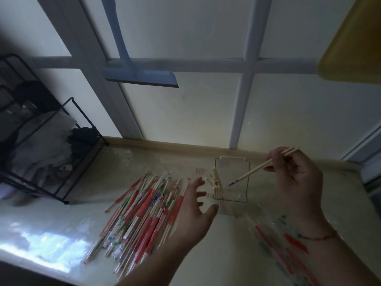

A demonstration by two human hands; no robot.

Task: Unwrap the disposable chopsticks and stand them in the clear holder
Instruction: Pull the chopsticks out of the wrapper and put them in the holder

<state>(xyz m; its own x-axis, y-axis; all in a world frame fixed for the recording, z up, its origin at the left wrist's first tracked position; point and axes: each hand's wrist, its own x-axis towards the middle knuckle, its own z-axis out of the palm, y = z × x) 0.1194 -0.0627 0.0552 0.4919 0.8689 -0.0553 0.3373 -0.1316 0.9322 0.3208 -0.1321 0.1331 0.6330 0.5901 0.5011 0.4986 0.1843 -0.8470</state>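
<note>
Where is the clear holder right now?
In the head view, the clear holder stands right of centre on the counter, between the open left hand and the right hand, just right of the pile of wrapped chopsticks.

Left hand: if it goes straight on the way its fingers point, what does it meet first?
Probably the clear holder, at its near-left side where unwrapped chopsticks already stand. The left hand is open; the gap looks small, but depth is unclear.

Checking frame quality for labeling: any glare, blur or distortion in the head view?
Head view: dim, backlit by frosted window; bright glare on table; wide-angle bends the frame bars; left hand and wrapped pile slightly motion-blurred; clear holder hard to see; right hand holds chopsticks.
</note>
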